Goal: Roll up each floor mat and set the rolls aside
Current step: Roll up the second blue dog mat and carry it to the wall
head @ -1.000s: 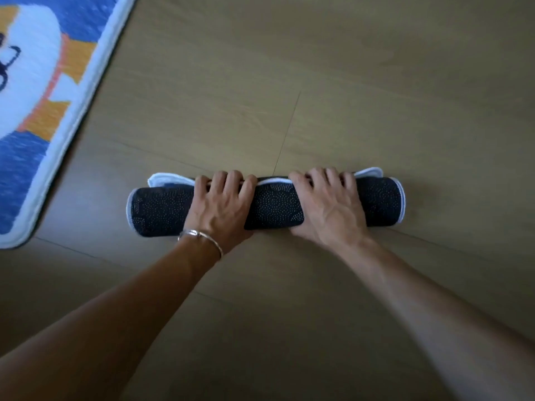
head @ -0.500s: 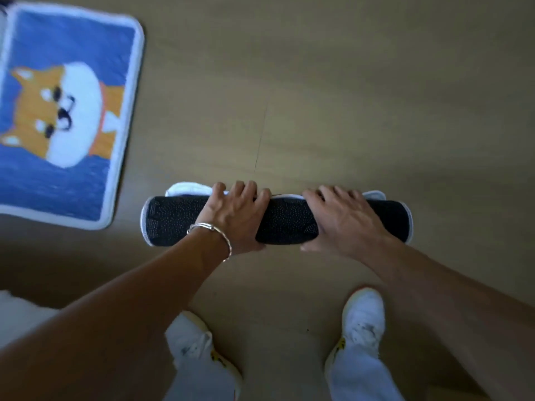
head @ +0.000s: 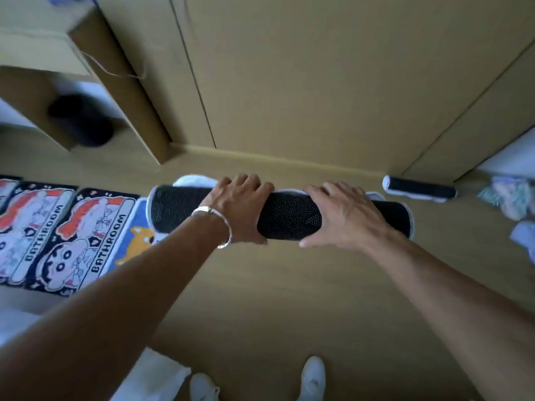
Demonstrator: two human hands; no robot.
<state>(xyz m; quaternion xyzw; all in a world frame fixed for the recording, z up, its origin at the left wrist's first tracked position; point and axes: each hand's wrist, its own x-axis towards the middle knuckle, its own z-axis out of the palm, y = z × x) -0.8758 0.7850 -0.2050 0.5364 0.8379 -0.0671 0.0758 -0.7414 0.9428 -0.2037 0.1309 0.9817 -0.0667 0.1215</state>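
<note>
A rolled mat (head: 286,217) with a black dotted backing and white trim is lifted off the wooden floor, lying crosswise. My left hand (head: 240,208) grips it left of the middle, fingers curled over the top, a silver bracelet on the wrist. My right hand (head: 344,215) grips it right of the middle. A second rolled mat (head: 419,189) lies on the floor by the wall at the right. Two flat "BATHROOM" cartoon mats (head: 84,241) lie at the left, and a blue dog mat (head: 136,235) lies partly behind the held roll.
A wooden cabinet (head: 121,82) with an open niche and a dark round object (head: 81,120) stands at the upper left. Wooden wall panels (head: 318,82) run behind. Crumpled cloths (head: 512,201) lie at the far right. My white shoes (head: 314,377) show at the bottom.
The roll has left the floor and is now held up in both hands. The view has risen and tilted forward, bringing the wall, cabinet, other mats and second roll into sight.
</note>
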